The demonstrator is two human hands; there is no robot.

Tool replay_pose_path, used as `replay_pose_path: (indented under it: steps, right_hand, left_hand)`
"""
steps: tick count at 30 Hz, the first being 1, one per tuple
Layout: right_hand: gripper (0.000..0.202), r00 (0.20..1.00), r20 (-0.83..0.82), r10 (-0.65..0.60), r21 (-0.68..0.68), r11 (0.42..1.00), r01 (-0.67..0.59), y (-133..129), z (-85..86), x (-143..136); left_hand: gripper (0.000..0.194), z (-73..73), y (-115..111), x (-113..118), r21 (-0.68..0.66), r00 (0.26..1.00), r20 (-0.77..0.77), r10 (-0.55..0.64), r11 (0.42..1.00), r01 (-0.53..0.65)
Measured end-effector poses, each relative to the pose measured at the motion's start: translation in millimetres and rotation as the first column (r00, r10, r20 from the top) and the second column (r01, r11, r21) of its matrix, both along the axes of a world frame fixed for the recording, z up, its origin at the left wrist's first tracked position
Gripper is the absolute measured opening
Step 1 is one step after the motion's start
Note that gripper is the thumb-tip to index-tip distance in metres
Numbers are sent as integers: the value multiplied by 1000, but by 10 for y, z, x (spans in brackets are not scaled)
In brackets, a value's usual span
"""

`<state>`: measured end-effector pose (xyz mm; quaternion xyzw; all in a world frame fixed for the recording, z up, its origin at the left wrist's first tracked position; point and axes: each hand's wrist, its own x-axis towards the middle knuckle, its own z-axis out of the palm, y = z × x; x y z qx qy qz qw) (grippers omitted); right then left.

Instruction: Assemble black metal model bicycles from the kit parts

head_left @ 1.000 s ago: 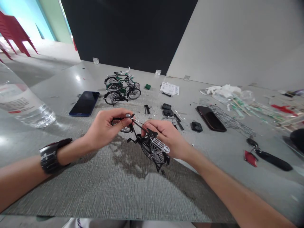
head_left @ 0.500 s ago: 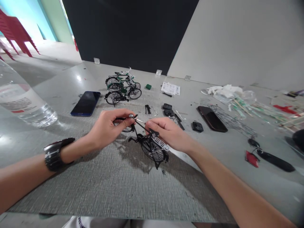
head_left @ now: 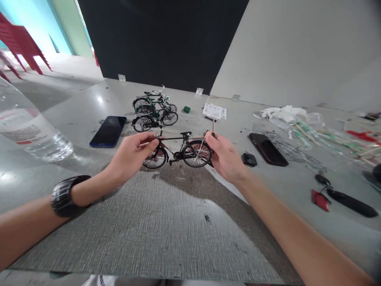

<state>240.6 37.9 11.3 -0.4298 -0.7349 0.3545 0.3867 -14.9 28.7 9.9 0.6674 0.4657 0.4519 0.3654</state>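
A black model bicycle [head_left: 178, 151] is held side-on above the grey mat, its saddle up and its rear rack at the right. My left hand [head_left: 133, 153] is closed on its front end, thumb and fingers pinching near the handlebar; part of the front wheel is covered. At the rear wheel is my right hand [head_left: 226, 157], closed with the thumb on top. A thin metal rod [head_left: 213, 125], dark at its base, sticks up from this grip. How far the right fingers also grip the bicycle is hidden.
Several finished model bicycles [head_left: 154, 111] stand behind, near a green piece [head_left: 186, 109] and paper sheets [head_left: 214, 111]. A blue phone [head_left: 108, 131] and water bottle [head_left: 32, 123] are left. Rightward lie a black part [head_left: 249, 159], dark phone [head_left: 268, 149], keys [head_left: 345, 198] and plastic scraps [head_left: 306, 127].
The bicycle has turned from an angled pose to side-on, its rear end swinging up and away. My right hand has moved right from the frame to the rear wheel, the rod now upright.
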Motion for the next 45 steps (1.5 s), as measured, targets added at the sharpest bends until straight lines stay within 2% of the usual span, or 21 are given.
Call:
replay_pose_path:
  steps: [3,4,9,13,17,24,28,38,45]
  right_hand:
    - [50,973,-218,-78,-129,990,51,2,-51,-14]
    - [51,966,-239,-94,-153,987,58,0,-58,-21]
    - [48,975,-158,-157,-108,984,141,7,-86,-46]
    - [46,975,-144,-168,-78,984,158,27,-120,-44]
    - [48,959,-202,-197,-85,979,183,36,-124,-35]
    - [53,908,-355,-223,-171,970,171,27,-80,-58]
    - [51,896,-388,-219,-213,966,144,13,-56,-82]
    - [44,918,-350,-185,-138,980,145,20,-76,-63]
    - [37,945,-187,-268,37,960,279,-4,-45,-70]
  left_hand:
    - [24,-8,-9,-5,-21,1000,17,2,1000,-2]
    - [25,-11,-12,-7,-23,1000,26,-2,1000,3]
    - [25,-21,-26,-5,-21,999,42,-33,999,34]
    - [26,6,-53,15,-46,997,64,-50,998,53]
    - [23,37,-67,28,-64,998,34,-53,996,55]
    - [34,6,-25,10,-133,999,25,-46,990,48]
    - [30,17,-24,1,-84,1000,-18,-4,996,3]
    - [28,-30,23,-11,43,1000,-29,0,999,1]
    - [28,-65,28,-35,79,999,51,12,997,-16]
